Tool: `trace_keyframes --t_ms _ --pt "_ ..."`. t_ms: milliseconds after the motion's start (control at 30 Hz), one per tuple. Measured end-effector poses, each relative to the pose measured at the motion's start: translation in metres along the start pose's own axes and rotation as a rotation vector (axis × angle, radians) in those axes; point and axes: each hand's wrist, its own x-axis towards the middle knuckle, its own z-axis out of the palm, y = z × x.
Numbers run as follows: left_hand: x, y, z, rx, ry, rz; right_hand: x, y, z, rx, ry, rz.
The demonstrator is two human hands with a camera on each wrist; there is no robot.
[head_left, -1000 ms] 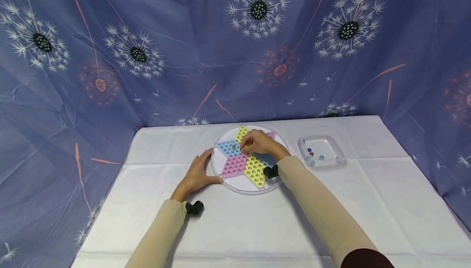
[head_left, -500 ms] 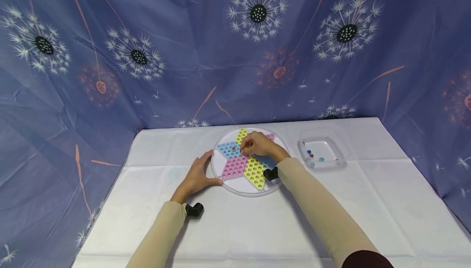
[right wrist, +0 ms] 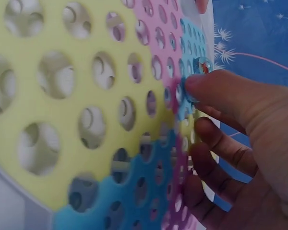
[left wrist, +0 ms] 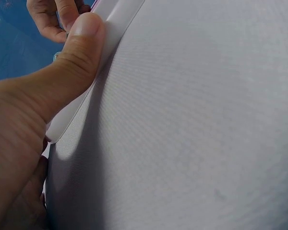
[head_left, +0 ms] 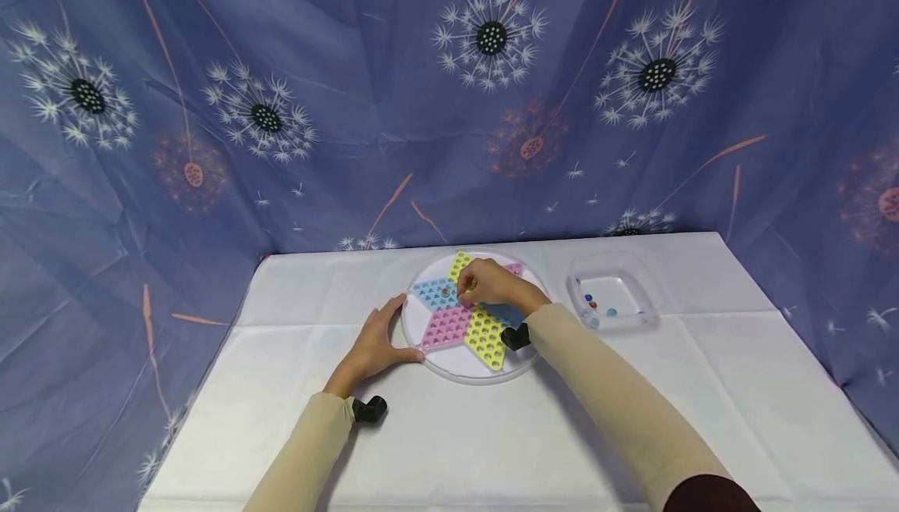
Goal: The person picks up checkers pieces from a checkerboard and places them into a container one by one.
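A round clear game board (head_left: pixel 469 368) with a star of blue, pink and yellow perforated panels is seen lying flat on the white-covered desk (head_left: pixel 492 434), near its far middle. The left hand (head_left: pixel 375 344) is laid against the board's left rim, thumb pressed on the edge and fingers loosely curved along it; in the left wrist view the thumb (left wrist: pixel 84 40) is pushed against the white rim, nothing being gripped. The right hand (head_left: pixel 492 284) is held over the centre of the star, fingers curled down, fingertips (right wrist: pixel 206 88) touching the blue panel beside a small clear marble (right wrist: pixel 202 65) with a red core seated in a hole; a second marble looks to be pinched under the fingertip, though that part is blurred and it cannot be told for sure. A clear square tray (head_left: pixel 649 305) is placed just right of the board, apart from it, with a few small coloured marbles (head_left: pixel 593 305) gathered at its left side. A blue dandelion-print cloth (head_left: pixel 281 106) is hung behind the desk.
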Motion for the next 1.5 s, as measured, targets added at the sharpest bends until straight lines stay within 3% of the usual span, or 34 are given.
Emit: trace_keyframes --t_ms 167,333,833,1033,1500 --pt "0.002 -0.001 0.001 0.007 -0.001 0.022 -0.001 -0.005 -0.005 -0.039 -0.013 -0.015" --pt "0.003 -0.001 0.002 0.011 0.003 0.026 -0.004 -0.008 -0.015 0.008 -0.006 -0.023" --pt "0.006 -0.003 0.003 0.027 -0.001 0.028 -0.015 -0.024 -0.047 -0.013 0.166 -0.169" --pt "0.005 -0.002 0.002 0.039 0.005 0.008 -0.015 -0.029 -0.054 0.001 0.208 -0.174" --pt "0.002 -0.004 0.0 0.034 0.003 -0.007 -0.02 -0.027 -0.055 0.003 0.217 -0.171"
